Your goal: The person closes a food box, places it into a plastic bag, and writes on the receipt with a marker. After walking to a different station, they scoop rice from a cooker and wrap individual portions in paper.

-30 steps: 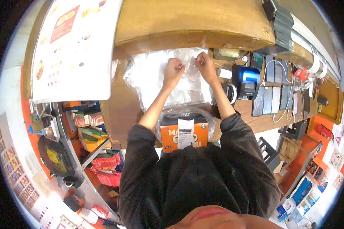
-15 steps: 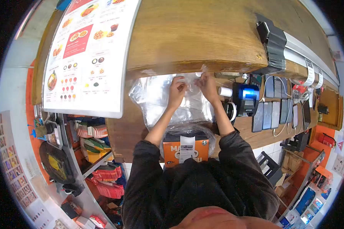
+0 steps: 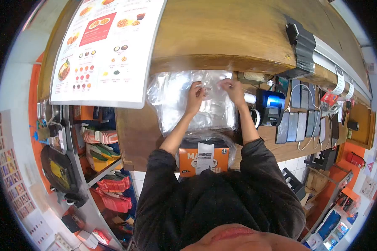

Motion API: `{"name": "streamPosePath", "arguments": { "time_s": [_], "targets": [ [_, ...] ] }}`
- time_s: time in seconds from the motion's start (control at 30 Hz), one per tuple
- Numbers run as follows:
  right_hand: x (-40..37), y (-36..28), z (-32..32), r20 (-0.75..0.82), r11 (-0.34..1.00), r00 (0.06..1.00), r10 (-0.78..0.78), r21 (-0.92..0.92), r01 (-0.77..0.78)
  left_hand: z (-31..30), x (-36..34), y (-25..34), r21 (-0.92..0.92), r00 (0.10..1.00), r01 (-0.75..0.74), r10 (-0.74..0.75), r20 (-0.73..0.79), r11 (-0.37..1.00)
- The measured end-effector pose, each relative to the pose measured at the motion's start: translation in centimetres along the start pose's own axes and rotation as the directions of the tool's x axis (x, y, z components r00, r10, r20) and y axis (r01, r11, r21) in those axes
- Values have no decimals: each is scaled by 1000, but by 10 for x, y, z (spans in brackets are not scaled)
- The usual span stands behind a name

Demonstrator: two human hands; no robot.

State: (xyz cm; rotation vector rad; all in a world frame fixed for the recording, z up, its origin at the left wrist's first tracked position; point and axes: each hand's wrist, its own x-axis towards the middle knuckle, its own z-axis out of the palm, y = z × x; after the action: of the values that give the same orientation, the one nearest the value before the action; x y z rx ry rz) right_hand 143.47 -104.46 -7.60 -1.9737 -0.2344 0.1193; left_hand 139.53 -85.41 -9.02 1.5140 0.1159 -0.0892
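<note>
Clear plastic bags [image 3: 176, 106] lie flat on the wooden counter. My left hand [image 3: 195, 97] is over them with fingers curled together at the plastic; what they pinch is too small to make out. To its right my right hand [image 3: 232, 91] has its thumb and fingers bent close together over the plastic, slightly blurred. Between my forearms, close to my body, an orange and dark box [image 3: 187, 158] with a white printed label [image 3: 205, 157] sits partly wrapped in clear plastic.
A laminated menu [image 3: 104, 54] overhangs the counter at left. A raised wooden ledge [image 3: 222, 37] spans the top. On the right are a blue-lit printer [image 3: 273, 102], a white roll [image 3: 249, 98], several phones [image 3: 300, 125] and cables. Shelves with red packs [image 3: 115, 184] stand lower left.
My right hand has moved a little down and to the right, away from the ledge. The view has shifted, so the menu and box sit higher in the picture.
</note>
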Motion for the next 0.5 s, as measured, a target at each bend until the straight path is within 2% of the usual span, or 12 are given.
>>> {"name": "streamPosePath", "arguments": {
  "time_s": [0.07, 0.13, 0.17, 0.2, 0.23, 0.27, 0.3, 0.33, 0.4, 0.43, 0.47, 0.5],
  "targets": [
    [-5, -9, -10, -161, 980, 977, 141, 161, -115, -8, 5, -23, -3, 999, -12, 12, -36, 1000],
    [-13, -27, -29, -268, 994, 957, 109, 49, -99, -13, 4, -34, -10, 997, -23, 22, -73, 1000],
    [-13, -17, -39, -548, 991, 832, 83, -42, -127, -15, 3, -29, 35, 995, -18, 22, -94, 999],
    [-13, -7, -54, -763, 994, 642, 71, 0, -111, -17, 3, -24, 77, 993, -11, 20, -120, 997],
    [-13, 1, -70, -915, 997, 399, 53, 25, -75, -22, 5, -34, 43, 996, -20, 23, -88, 999],
    [-17, -22, -79, -981, 989, 145, 131, 140, 54, -20, 5, -30, -85, 989, 87, -96, -110, 993],
    [-31, -44, -80, -959, 963, 188, 214, 239, 125, -26, 2, -28, 0, 990, 114, -114, -86, 993],
    [-48, -95, -70, -926, 921, 233, 298, 343, 184, -36, -7, -9, 88, 989, 141, -136, -60, 986],
    [-77, -156, -42, -877, 835, 435, 203, 387, 392, -62, -49, 43, 273, 990, -63, 96, -107, 960],
    [-92, -185, -24, -816, 798, 555, 163, 440, 412, -82, -77, 55, 420, 977, -11, 100, -190, 907],
    [-111, -187, -7, -797, 798, 578, 174, 458, 391, -105, -111, 64, 556, 958, 54, 115, -263, 829],
    [-127, -185, 7, -675, 931, 737, -1, 268, 247, -128, -149, 75, 518, 961, 208, -73, -267, 830]
  ]
}}
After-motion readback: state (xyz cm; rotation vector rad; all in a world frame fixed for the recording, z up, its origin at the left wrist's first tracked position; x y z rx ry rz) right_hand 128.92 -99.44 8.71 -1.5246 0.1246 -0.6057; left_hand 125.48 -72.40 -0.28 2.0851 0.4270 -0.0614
